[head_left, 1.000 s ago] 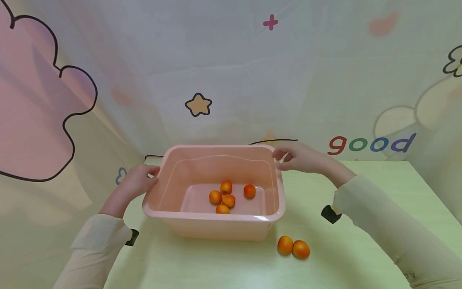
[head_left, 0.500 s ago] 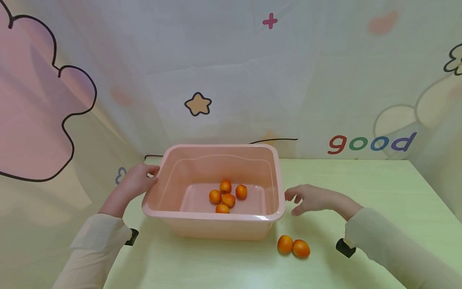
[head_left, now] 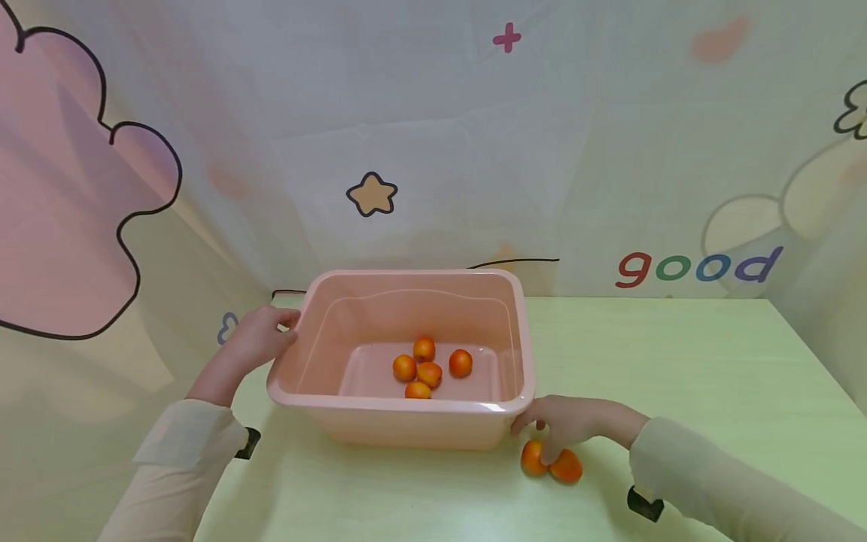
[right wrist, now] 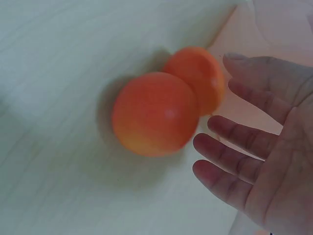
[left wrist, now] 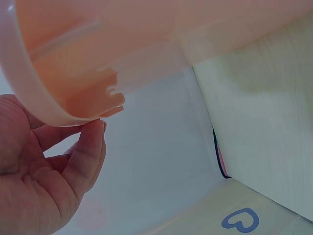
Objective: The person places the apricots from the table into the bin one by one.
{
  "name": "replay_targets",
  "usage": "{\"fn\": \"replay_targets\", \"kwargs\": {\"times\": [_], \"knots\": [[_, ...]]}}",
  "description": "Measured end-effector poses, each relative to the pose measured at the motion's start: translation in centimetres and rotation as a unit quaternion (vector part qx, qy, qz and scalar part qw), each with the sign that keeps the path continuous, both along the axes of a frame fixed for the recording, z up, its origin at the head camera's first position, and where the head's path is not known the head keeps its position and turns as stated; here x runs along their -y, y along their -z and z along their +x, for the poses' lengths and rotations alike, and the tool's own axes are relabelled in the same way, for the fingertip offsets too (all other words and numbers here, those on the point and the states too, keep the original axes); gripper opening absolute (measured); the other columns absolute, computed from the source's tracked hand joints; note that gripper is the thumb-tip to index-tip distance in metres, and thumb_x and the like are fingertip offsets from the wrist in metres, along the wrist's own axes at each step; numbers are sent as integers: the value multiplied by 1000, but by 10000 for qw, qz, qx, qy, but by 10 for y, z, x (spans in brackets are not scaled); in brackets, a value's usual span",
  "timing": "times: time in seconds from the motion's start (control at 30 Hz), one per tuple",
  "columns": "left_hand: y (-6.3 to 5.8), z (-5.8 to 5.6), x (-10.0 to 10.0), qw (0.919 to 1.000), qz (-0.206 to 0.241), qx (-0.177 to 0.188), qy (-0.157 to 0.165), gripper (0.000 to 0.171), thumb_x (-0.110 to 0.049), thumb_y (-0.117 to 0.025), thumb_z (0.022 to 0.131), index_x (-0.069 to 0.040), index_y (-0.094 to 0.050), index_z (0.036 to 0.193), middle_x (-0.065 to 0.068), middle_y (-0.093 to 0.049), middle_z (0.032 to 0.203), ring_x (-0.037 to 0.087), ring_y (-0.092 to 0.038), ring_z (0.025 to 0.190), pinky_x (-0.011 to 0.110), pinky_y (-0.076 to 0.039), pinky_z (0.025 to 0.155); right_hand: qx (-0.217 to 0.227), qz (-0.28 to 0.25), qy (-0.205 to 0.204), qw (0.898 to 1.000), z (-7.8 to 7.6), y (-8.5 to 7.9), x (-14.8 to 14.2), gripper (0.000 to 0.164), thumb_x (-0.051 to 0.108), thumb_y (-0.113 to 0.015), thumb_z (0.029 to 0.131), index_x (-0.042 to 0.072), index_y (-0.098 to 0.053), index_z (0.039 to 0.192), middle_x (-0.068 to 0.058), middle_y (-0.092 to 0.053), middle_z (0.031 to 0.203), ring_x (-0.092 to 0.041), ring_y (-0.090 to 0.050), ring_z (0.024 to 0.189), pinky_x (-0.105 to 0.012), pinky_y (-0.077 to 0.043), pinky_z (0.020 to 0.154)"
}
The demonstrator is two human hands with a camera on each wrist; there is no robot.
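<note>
A pink plastic basin (head_left: pixel 406 427) stands on the table with several small orange-red fruits (head_left: pixel 460 363) on its floor. At its left rim my left hand (head_left: pixel 256 336) grips the edge; the left wrist view shows the fingers of that hand (left wrist: pixel 54 181) curled against the underside of the rim. Two more orange-red fruits, one at the left (head_left: pixel 533 459) and one at the right (head_left: pixel 567 468), lie side by side on the table off the basin's front right corner. Over them reaches my right hand (head_left: pixel 572 419). Its fingers are spread and loosely bent, close to the pair, holding neither.
The pale green table (head_left: pixel 664 361) extends to the right and front of the basin. A printed cloth (head_left: pixel 440 173) hangs behind the table's back edge. Black wrist cameras (head_left: pixel 645 504) sit at both cuffs.
My right hand has left the basin's right rim and come down toward the front, over the two table fruits. One fruit in the basin has rolled left, then slightly back. The left hand stays put.
</note>
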State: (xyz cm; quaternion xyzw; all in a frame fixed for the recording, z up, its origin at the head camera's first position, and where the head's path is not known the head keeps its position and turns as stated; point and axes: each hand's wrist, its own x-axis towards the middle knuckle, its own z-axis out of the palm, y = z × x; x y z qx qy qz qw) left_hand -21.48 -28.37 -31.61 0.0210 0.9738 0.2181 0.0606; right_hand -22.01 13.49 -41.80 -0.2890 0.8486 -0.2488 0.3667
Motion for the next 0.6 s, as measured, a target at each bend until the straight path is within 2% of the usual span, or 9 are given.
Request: {"fn": "replay_targets", "kwargs": {"times": [0.27,0.43,0.6], "knots": [[-1,0,0,10000,-25,21,-4,42,-10,-45,87,8,-44,125,28,-53,115,39,-53,101,47,-46,81,-17,143,-186,9997,4,10,6,39,1,-70,66,13,-62,103,3,-55,105,-17,-47,94,-40,-38,90],[-1,-1,-1,9999,-104,-31,29,42,-10,-44,86,8,-45,124,27,-54,113,39,-53,100,47,-45,82,-141,173,-238,9995,5,12,9,34,1,-69,67,13,-63,98,6,-55,93,-14,-46,85,-33,-39,84],[0,0,1,9999,-118,-38,40,42,-10,-44,87,8,-45,125,27,-54,113,39,-53,102,47,-45,82,-336,-55,-467,9983,4,13,8,28,3,-68,67,13,-63,93,8,-56,87,-11,-47,79,-26,-40,75]]}}
